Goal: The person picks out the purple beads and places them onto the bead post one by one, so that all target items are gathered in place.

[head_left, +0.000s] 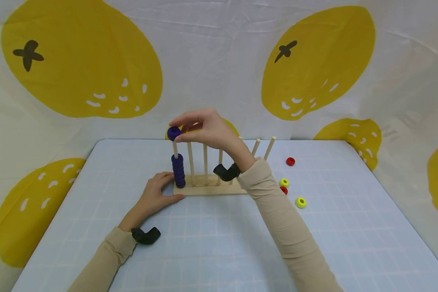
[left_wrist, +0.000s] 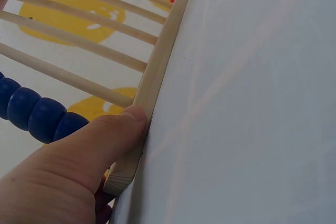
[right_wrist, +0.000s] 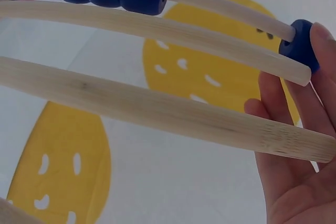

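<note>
A wooden peg rack (head_left: 211, 190) with a row of upright pegs stands on the table. Its leftmost peg carries a stack of several blue beads (head_left: 178, 171). My right hand (head_left: 211, 129) pinches another blue bead (head_left: 174, 133) between thumb and fingertips at the top of that peg. In the right wrist view, the peg's tip reaches into the hole of this bead (right_wrist: 300, 38), well apart from the stack. My left hand (head_left: 154, 194) holds the left end of the base, thumb along its front edge (left_wrist: 137, 116) and fingers behind, partly hidden.
To the right of the rack lie loose beads: a red bead (head_left: 290, 162) farther back, a yellow bead (head_left: 284, 182) beside another red one (head_left: 284, 190), and a yellow bead (head_left: 301, 202) nearer. The right forearm covers the rack's right end. A lemon-print cloth (head_left: 211, 61) hangs behind the table.
</note>
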